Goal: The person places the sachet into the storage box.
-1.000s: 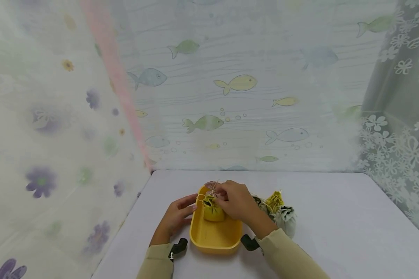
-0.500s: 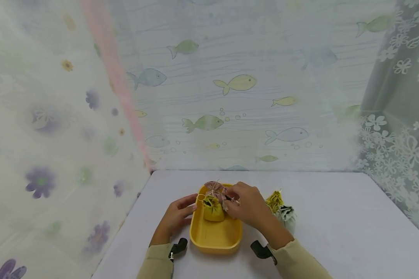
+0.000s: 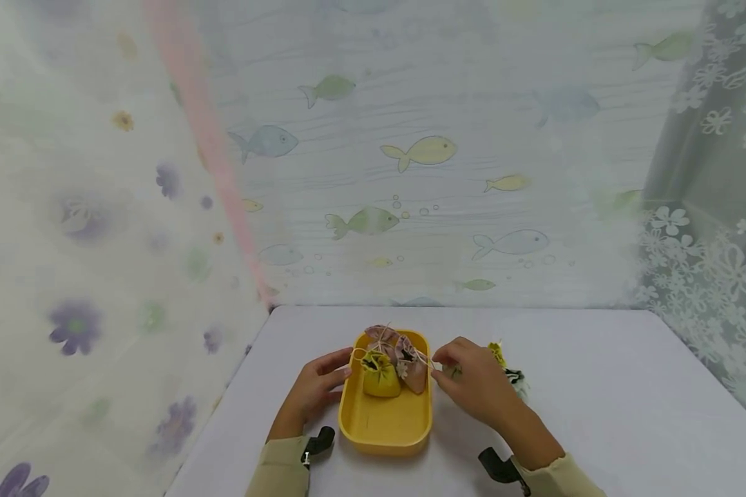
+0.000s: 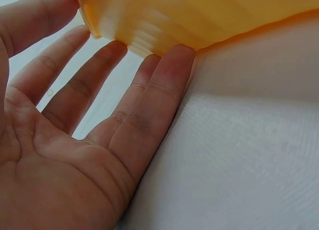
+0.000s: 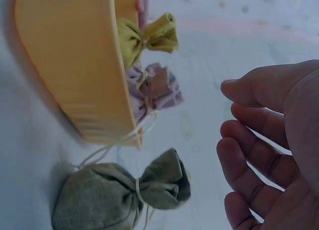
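My left hand (image 3: 313,388) rests its fingertips on the left wall of the yellow tray (image 3: 385,426); the left wrist view shows the fingers of that hand (image 4: 104,135) spread against the tray (image 4: 199,13). Inside the tray stand a yellow pouch (image 3: 382,384) and two pink pouches (image 3: 415,374), tied with pale cords. Just right of the tray is my right hand (image 3: 481,386). In the right wrist view this hand (image 5: 264,160) holds nothing, its fingers loosely bent, facing a grey-green tied pouch (image 5: 94,197) that lies beside the tray.
Right of my right hand, and partly hidden by it, are another yellow pouch (image 3: 496,353) and a pale pouch with a dark-lined top (image 3: 517,381). A white cloth (image 3: 597,386) covers the table. Patterned curtains (image 3: 435,207) hang behind and at the sides.
My right hand has moved right, out from over the tray, and let go of the pink pouch at the tray's right side. My left hand has stayed at the left wall.
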A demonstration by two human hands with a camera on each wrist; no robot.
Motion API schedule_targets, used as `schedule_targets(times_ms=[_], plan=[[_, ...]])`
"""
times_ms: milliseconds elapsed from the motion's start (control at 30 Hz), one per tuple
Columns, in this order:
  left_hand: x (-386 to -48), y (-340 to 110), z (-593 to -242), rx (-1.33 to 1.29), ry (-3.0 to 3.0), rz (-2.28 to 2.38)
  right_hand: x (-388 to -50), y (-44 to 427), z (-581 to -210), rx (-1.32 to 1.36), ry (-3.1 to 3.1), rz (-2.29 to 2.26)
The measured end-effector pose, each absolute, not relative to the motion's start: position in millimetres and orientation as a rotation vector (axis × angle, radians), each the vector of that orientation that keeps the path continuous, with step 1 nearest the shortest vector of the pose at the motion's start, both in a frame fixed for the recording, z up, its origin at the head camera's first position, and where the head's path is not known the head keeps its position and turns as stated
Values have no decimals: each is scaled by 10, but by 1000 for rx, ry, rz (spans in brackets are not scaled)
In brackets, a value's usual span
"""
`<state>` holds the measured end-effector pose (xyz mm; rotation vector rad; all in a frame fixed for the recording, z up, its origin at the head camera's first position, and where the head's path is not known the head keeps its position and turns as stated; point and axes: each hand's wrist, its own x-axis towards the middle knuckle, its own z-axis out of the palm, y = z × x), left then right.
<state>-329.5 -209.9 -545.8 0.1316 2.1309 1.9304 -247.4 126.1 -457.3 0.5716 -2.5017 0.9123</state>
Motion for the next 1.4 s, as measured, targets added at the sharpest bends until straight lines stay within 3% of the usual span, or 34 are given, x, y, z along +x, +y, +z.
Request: schedule_targets(times_ms=[1400], plan=[[-3298,-2100,-5479,103,2128,1914,-2617,2311,-4814,619,-2596,1061]])
